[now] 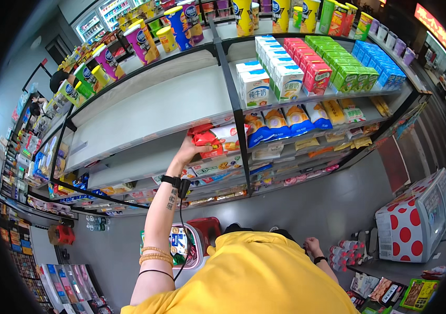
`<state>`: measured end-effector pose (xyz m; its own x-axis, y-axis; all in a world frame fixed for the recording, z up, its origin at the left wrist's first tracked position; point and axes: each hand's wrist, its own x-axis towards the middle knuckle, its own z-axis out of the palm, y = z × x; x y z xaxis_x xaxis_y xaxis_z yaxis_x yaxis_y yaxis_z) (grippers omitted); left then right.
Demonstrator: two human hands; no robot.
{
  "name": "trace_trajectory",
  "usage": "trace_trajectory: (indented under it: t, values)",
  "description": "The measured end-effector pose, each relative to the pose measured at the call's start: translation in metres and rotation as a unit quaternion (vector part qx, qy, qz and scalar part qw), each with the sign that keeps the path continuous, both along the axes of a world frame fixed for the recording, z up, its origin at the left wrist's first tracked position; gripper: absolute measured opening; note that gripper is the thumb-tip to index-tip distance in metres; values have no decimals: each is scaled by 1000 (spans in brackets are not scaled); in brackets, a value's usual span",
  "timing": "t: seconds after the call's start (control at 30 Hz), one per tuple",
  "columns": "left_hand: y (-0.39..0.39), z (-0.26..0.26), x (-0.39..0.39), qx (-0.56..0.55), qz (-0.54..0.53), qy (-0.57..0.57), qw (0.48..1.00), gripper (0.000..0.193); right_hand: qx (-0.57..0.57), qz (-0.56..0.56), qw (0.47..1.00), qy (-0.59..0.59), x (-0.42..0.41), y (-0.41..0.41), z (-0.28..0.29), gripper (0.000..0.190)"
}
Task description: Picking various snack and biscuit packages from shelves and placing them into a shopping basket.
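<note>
My left hand (189, 151) reaches forward to the second tier of the shelf unit, its thumb across the front of a red snack packet (203, 137). The fingers go behind that packet and are partly hidden. Right beside it, against the black upright post, sits a red-and-white snack packet (226, 135). Above them the wide top shelf (156, 114) shows a bare grey surface. My right hand (312, 245) hangs low by my right side, its fingers curled; whether anything is in them is too small to tell.
Milk cartons (256, 88) and blue-and-white bread bags (276, 121) fill the shelves right of the post. Chip canisters (142, 43) line the top ledge. A pink basket of packaged goods (197, 247) stands by my legs. A polka-dot display freezer (407, 227) and bottle packs (346, 253) are at right.
</note>
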<state>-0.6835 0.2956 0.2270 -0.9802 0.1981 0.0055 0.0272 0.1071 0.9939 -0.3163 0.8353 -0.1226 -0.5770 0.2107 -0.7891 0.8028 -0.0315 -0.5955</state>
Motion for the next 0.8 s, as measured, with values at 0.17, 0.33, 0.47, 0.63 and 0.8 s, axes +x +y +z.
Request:
trace_trajectory:
  t: [0.17, 0.33, 0.47, 0.63, 0.8]
  values:
    - [-6, 16, 14, 110, 40, -9, 993, 48, 19, 20, 1000, -14, -20, -6, 31, 11]
    - [-12, 41, 41, 211, 101, -70, 970, 49, -28, 54, 998, 16, -45, 1, 30, 14]
    - [-27, 42, 59, 255, 92, -86, 959, 50, -14, 90, 994, 59, -83, -10, 38, 16]
    - [-35, 46, 89, 308, 122, -141, 933, 53, -9, 218, 973, 73, -156, -61, 101, 24]
    - [-28, 58, 134, 336, 107, -220, 909, 56, -197, 352, 889, 214, -218, -149, 226, 40]
